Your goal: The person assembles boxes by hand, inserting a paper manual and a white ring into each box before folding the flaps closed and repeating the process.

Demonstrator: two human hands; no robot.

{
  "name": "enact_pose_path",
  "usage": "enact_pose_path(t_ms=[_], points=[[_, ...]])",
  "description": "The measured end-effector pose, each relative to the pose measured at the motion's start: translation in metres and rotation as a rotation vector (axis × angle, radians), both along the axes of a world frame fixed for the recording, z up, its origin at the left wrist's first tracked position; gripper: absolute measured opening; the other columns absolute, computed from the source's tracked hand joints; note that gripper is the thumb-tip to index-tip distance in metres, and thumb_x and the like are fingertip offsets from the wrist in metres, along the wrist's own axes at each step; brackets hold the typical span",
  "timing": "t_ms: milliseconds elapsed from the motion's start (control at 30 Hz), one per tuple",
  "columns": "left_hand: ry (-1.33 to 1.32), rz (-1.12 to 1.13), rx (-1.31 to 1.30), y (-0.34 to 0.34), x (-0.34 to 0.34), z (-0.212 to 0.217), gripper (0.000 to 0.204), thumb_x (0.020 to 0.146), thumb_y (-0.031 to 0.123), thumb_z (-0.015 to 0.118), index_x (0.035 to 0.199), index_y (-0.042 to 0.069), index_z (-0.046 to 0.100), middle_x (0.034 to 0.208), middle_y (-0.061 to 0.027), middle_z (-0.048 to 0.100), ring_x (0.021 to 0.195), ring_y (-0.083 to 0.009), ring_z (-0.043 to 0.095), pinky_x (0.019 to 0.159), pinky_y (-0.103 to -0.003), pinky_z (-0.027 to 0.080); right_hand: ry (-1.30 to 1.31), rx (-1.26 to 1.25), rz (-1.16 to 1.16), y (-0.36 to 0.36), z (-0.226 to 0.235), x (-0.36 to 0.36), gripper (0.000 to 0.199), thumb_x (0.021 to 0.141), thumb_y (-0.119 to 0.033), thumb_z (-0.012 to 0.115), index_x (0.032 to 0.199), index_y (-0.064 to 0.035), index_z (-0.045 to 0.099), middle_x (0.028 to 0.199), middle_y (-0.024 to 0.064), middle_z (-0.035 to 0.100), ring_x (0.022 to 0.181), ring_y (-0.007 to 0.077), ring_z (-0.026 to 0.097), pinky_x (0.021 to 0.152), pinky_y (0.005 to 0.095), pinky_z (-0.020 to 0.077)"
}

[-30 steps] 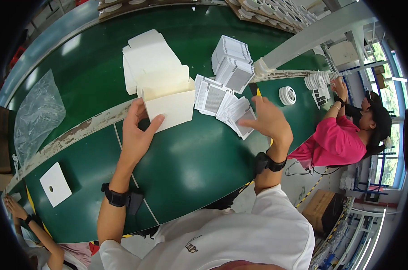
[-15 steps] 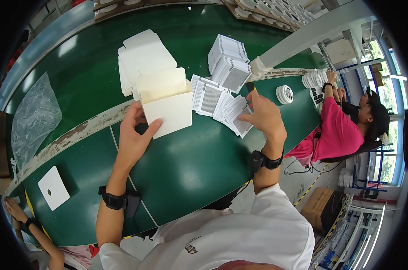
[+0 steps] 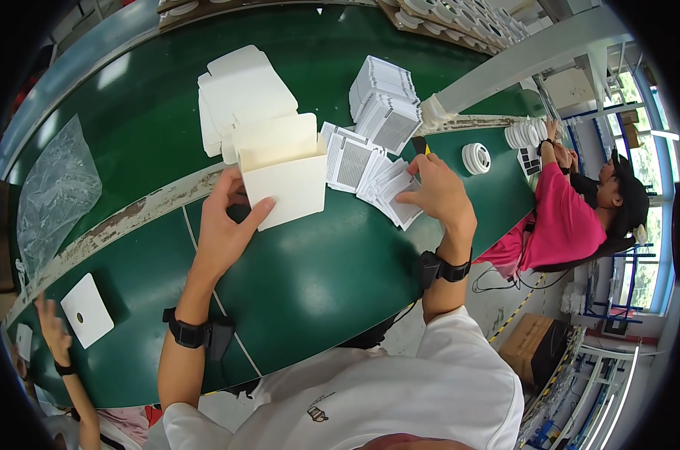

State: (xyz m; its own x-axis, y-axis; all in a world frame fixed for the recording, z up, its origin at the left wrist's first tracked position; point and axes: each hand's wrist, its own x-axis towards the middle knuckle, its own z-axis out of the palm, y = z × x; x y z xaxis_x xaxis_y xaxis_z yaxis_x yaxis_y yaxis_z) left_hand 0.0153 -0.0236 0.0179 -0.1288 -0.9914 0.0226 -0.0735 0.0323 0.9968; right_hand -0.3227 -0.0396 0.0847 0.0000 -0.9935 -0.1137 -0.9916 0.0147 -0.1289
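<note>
I see the white box (image 3: 291, 187) left of centre, its mouth facing the upper edge, long axis crosswise, rising rightward; the left hand (image 3: 227, 225) clasps its left side, thumb in front; the right hand (image 3: 443, 196) curls half-open at the leaflets (image 3: 385, 187), grip unclear from here.
</note>
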Motion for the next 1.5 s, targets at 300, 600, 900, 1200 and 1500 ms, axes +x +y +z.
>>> enact_pose_path(t_ms=[300,600,900,1200,1500], points=[[-0.038,0.028,-0.137,0.001,0.002,-0.004,0.040,0.085,0.011,0.079,0.120,0.001,0.061,0.110,-0.0072,0.069,0.103,-0.0177,0.062,0.098,-0.032,0.047,-0.577,-0.258,0.169,0.001,0.039,0.015,0.022,0.083,-0.009,0.076,0.094,-0.0018,0.058,0.094,0.0087,0.069,0.081,0.0248,0.059,0.073,0.0367,0.0487],[-0.042,-0.040,-0.222,0.000,0.005,-0.003,0.040,0.079,0.002,0.080,0.117,0.003,0.065,0.115,-0.0074,0.067,0.109,-0.0211,0.062,0.101,-0.033,0.045,-0.653,-0.945,0.771,0.022,0.023,0.072,0.025,0.074,0.008,0.067,0.096,-0.0031,0.069,0.089,0.0135,0.075,0.074,0.0226,0.062,0.069,0.0310,0.0477],[-0.053,-0.056,-0.284,-0.002,0.003,0.004,0.040,0.076,-0.004,0.078,0.114,0.005,0.068,0.116,-0.0072,0.069,0.113,-0.0246,0.062,0.103,-0.036,0.045,-0.565,-0.902,0.823,0.020,0.005,0.090,0.041,0.061,0.013,0.070,0.099,-0.0017,0.074,0.094,0.0106,0.076,0.071,0.0203,0.063,0.059,0.0270,0.0474],[-0.076,-0.055,-0.360,-0.003,0.003,0.004,0.043,0.072,-0.008,0.077,0.112,0.006,0.070,0.115,-0.0067,0.070,0.113,-0.0259,0.062,0.104,-0.036,0.045,-0.330,-0.967,0.795,0.035,0.011,0.096,0.050,0.061,0.008,0.077,0.109,-0.0080,0.077,0.094,0.0033,0.074,0.063,0.0140,0.056,0.053,0.0239,0.0430],[-0.103,-0.044,-0.335,0.000,0.004,0.005,0.044,0.071,-0.011,0.076,0.113,0.005,0.070,0.117,-0.0076,0.069,0.115,-0.0256,0.061,0.105,-0.036,0.045,-0.198,-1.023,0.738,0.038,0.017,0.091,0.048,0.061,0.002,0.081,0.106,-0.0140,0.079,0.093,-0.0017,0.072,0.063,0.0127,0.053,0.053,0.0243,0.0421]])
